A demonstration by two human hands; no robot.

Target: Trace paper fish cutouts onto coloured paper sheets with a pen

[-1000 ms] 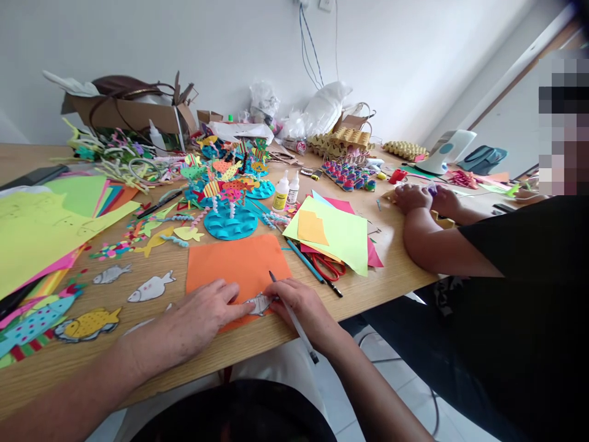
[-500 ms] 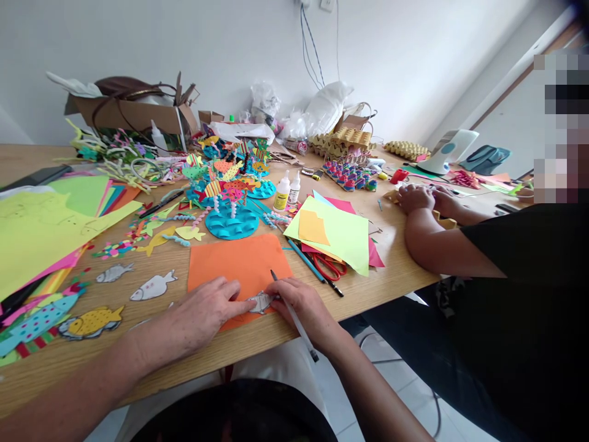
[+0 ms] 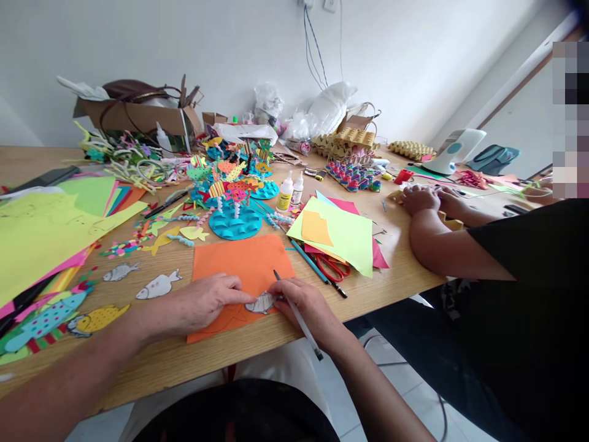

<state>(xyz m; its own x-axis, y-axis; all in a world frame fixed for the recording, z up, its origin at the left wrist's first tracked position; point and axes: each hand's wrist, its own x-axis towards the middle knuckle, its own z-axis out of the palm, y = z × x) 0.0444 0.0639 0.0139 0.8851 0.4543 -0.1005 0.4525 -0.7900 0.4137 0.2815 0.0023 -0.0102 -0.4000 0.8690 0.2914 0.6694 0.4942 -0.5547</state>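
A white wall [image 3: 207, 46] fills the background from 10 o'clock to 1 o'clock, with a faint corner crease near 9:30. At 12 o'clock a wall outlet [image 3: 330, 5] sits at the top edge, blue cables [image 3: 314, 52] hanging beside it. Brown trim [image 3: 538, 78] slants across the wall at 2 o'clock. The light-brown wood-grain table [image 3: 381, 288] spans the middle, its near edge running from 8 o'clock up toward 3:30, softly glossy under even, pale light. White floor tiles [image 3: 409, 383] show at 4:30.
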